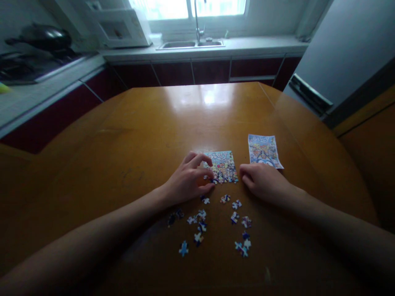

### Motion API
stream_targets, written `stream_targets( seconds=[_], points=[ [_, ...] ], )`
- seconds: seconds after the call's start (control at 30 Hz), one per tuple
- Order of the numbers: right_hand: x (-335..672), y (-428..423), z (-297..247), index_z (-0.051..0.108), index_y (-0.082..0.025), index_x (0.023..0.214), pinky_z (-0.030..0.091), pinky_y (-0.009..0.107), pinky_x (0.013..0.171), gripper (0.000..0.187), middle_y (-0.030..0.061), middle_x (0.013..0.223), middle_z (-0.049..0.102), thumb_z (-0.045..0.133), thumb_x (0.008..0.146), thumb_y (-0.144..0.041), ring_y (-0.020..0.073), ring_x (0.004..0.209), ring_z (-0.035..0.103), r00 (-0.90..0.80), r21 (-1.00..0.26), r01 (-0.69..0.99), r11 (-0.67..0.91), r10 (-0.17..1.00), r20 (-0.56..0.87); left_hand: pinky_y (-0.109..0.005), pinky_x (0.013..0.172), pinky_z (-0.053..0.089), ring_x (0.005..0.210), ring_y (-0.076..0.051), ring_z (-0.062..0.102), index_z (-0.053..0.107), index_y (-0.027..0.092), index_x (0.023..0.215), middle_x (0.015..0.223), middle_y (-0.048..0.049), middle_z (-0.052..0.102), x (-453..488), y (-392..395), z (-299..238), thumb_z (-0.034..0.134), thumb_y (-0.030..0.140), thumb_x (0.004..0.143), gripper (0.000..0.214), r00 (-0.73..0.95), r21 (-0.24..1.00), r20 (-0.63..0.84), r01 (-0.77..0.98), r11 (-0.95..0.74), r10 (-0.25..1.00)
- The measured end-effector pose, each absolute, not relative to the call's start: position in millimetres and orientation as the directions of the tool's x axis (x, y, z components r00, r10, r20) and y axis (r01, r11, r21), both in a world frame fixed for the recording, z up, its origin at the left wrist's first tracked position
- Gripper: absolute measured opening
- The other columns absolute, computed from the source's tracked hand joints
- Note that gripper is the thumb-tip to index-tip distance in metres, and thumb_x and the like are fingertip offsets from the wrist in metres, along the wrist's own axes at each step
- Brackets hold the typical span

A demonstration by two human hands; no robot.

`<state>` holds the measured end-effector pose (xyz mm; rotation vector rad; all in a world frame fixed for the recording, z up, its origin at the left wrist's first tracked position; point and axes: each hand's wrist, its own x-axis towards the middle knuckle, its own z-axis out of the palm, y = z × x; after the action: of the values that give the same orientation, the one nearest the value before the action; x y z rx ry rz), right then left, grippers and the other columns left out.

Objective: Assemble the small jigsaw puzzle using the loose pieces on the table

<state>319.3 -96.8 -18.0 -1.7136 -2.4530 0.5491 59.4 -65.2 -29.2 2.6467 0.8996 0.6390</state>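
A partly joined jigsaw puzzle (222, 164) lies flat on the table, crowded with small colourful figures and uneven along its lower edge. My left hand (193, 176) reaches over its left side, fingers bent and spread apart, with no piece visible between them. Just right of the puzzle, my right hand (263, 181) rests curled in a loose fist, and nothing shows in it. Its knuckles overlap the bottom of a printed picture sheet (263, 150). Loose puzzle pieces lie nearer to me, among them a light blue one (184, 248) and a joined-looking cluster (242, 248).
The brown wooden table (148, 123) has rounded sides. Beyond it runs a counter with a double sink (179, 44) and a white microwave-like box (120, 28). A dark pan (46, 37) sits on the stove at left. A grey fridge (348, 53) stands at right.
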Motion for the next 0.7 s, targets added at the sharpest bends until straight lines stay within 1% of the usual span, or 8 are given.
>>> stream_targets(
  seconds=[0.33, 0.47, 0.7],
  points=[
    [318.9, -97.1, -17.1, 0.058, -0.021, 0.075, 0.032, 0.029, 0.059, 0.014, 0.0042, 0.074, 0.067, 0.049, 0.085, -0.018, 0.0163, 0.066, 0.056, -0.358, -0.351, 0.889, 0.294, 0.925, -0.13, -0.04, 0.097, 0.046, 0.107, -0.023, 0.047, 0.073, 0.026, 0.089, 0.113, -0.004, 0.059, 60.4, -65.7, -28.9, 0.071, 0.03, 0.082, 0.008, 0.712, 0.387, 0.315, 0.507, -0.77, 0.627],
    [318.6, -97.2, -17.2, 0.058, -0.021, 0.075, 0.032, 0.029, 0.06, 0.014, 0.004, 0.074, 0.066, 0.049, 0.085, -0.017, 0.0163, 0.066, 0.056, -0.356, -0.344, 0.891, 0.296, 0.926, -0.125, -0.04, 0.098, 0.045, 0.108, -0.023, 0.047, 0.073, 0.027, 0.092, 0.114, -0.0041, 0.058, 59.6, -65.3, -30.8, 0.072, 0.029, 0.08, 0.012, 0.708, 0.397, 0.321, 0.503, -0.768, 0.629],
    [319.5, -97.2, -18.4, 0.059, -0.022, 0.077, 0.033, 0.03, 0.061, 0.014, 0.0044, 0.075, 0.067, 0.048, 0.085, -0.018, 0.0169, 0.067, 0.057, -0.365, -0.353, 0.885, 0.303, 0.923, -0.124, -0.04, 0.097, 0.046, 0.107, -0.023, 0.047, 0.074, 0.029, 0.095, 0.113, -0.0041, 0.058, 59.3, -64.7, -30.5, 0.07, 0.03, 0.083, 0.012, 0.722, 0.391, 0.325, 0.485, -0.782, 0.611]
  ],
)
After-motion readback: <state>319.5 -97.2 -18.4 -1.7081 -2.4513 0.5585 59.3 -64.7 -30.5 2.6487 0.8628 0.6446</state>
